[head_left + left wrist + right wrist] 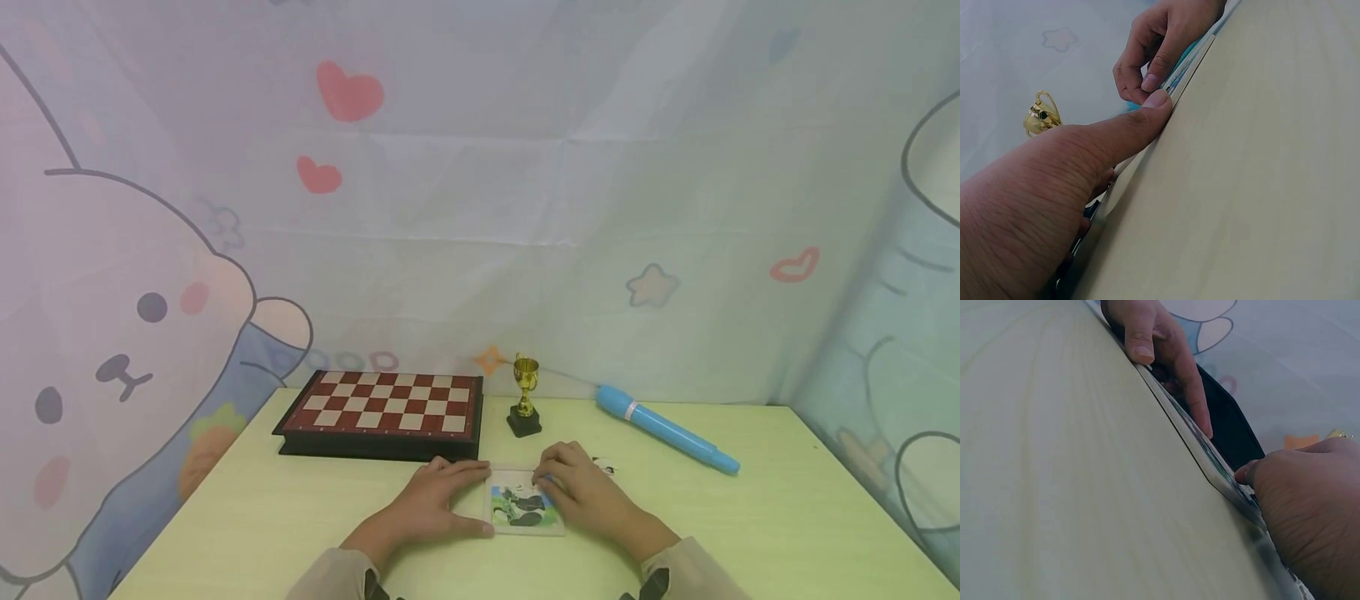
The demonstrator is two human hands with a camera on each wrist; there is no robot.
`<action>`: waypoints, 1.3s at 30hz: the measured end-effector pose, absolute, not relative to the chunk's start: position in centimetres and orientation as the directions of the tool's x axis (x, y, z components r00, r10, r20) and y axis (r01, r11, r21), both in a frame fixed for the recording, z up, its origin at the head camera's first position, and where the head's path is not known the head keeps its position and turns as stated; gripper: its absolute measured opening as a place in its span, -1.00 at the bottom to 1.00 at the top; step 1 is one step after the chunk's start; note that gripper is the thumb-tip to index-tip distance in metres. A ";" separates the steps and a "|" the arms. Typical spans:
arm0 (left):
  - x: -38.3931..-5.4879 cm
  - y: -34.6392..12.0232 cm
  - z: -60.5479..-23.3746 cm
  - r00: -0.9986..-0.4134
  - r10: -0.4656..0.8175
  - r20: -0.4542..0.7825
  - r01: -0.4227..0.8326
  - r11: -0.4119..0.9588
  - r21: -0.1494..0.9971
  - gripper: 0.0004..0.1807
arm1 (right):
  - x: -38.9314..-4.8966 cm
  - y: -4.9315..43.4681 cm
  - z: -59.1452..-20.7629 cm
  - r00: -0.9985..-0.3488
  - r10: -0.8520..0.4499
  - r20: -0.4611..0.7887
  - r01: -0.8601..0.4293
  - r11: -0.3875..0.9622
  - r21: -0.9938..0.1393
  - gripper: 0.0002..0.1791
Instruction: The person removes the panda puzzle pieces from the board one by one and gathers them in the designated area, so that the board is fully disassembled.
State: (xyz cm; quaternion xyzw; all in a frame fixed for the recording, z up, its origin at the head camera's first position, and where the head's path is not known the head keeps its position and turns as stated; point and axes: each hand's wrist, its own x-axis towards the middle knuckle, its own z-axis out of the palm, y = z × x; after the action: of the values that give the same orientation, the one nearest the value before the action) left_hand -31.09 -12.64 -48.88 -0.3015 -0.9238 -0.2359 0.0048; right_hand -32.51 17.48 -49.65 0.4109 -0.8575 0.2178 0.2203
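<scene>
A small square picture puzzle [514, 510] in a pale frame lies flat on the table, its picture showing a black-and-white figure on green and blue. My left hand [438, 502] spreads its thumb and index finger along the frame's left side, the thumb touching the near corner. In the left wrist view that thumb [1125, 128] presses straight against the frame edge. My right hand [583, 490] bends over the upper right of the puzzle with curled fingers, fingertips close over the picture. I cannot tell whether a piece sits between them. A small printed puzzle piece [604, 467] lies just beyond it.
A red-and-white chessboard box [386, 408] stands behind my left hand. A gold trophy cup [525, 396] on a black base stands at the back middle. Toward the back right lies a blue pen-shaped object [667, 429]. A printed cloth [480, 208] hangs behind the table [247, 521].
</scene>
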 end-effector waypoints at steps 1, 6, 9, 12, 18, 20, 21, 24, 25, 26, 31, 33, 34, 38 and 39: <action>-31.1 -12.6 -48.9 -0.818 0.555 0.150 0.559 0.706 0.436 -0.01 | -32.5 17.5 -49.7 -0.567 -0.608 0.555 -0.801 0.566 -0.198 -0.91; -31.1 -12.6 -49.0 -0.819 0.555 0.146 0.556 0.705 0.440 -0.01 | -32.6 17.5 -50.0 -0.564 -0.613 0.553 -0.805 0.556 -0.206 -0.90; -31.1 -12.6 -48.9 -0.822 0.550 0.147 0.553 0.708 0.440 -0.02 | -32.7 17.5 -49.9 -0.560 -0.614 0.556 -0.809 0.551 -0.206 -0.90; -31.0 -12.7 -48.8 -0.825 0.546 0.143 0.547 0.710 0.444 -0.01 | -32.6 17.5 -49.8 -0.568 -0.613 0.550 -0.806 0.551 -0.217 -0.91; -31.0 -12.7 -48.8 -0.823 0.550 0.141 0.550 0.710 0.439 -0.01 | -32.5 17.4 -49.7 -0.590 -0.599 0.542 -0.791 0.563 -0.240 -0.92; -31.0 -12.7 -48.8 -0.821 0.552 0.148 0.554 0.707 0.439 -0.02 | -32.5 17.4 -49.7 -0.591 -0.592 0.548 -0.789 0.566 -0.240 -0.91; -31.0 -12.7 -48.8 -0.820 0.552 0.152 0.556 0.704 0.441 -0.02 | -32.5 17.4 -49.7 -0.593 -0.588 0.550 -0.787 0.568 -0.241 -0.91; -31.1 -12.7 -48.8 -0.817 0.556 0.156 0.561 0.701 0.440 -0.02 | -32.5 17.4 -49.6 -0.595 -0.582 0.554 -0.785 0.569 -0.246 -0.89; -31.1 -12.7 -48.8 -0.817 0.556 0.154 0.560 0.702 0.439 -0.02 | -32.5 17.5 -49.6 -0.596 -0.582 0.554 -0.785 0.569 -0.246 -0.88; -31.1 -12.7 -48.8 -0.818 0.555 0.152 0.559 0.704 0.438 -0.01 | -32.4 17.5 -49.6 -0.593 -0.581 0.557 -0.787 0.566 -0.247 -0.87; -31.3 -12.6 -48.7 -0.822 0.551 0.143 0.554 0.714 0.429 0.00 | -32.6 17.7 -49.4 -0.580 -0.587 0.565 -0.797 0.551 -0.247 -0.85; -31.3 -12.6 -48.7 -0.821 0.552 0.146 0.555 0.712 0.431 0.00 | -32.7 17.7 -49.4 -0.572 -0.591 0.569 -0.804 0.543 -0.243 -0.84; -31.3 -12.6 -48.8 -0.821 0.552 0.147 0.555 0.711 0.431 0.00 | -32.7 17.7 -49.4 -0.570 -0.591 0.571 -0.805 0.540 -0.245 -0.83; -31.2 -12.7 -48.9 -0.819 0.555 0.149 0.559 0.708 0.432 -0.01 | -32.6 17.7 -49.5 -0.598 -0.581 0.552 -0.790 0.545 -0.282 -0.80; -31.2 -12.7 -48.9 -0.818 0.555 0.148 0.558 0.707 0.435 -0.02 | -32.5 17.7 -49.5 -0.613 -0.576 0.542 -0.780 0.549 -0.299 -0.79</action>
State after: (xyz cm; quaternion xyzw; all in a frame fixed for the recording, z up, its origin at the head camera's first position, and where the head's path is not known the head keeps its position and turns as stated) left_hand -31.20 -12.69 -48.95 -0.3014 -0.9237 -0.2364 0.0030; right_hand -32.49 17.66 -49.47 0.3949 -0.8584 0.2636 0.1943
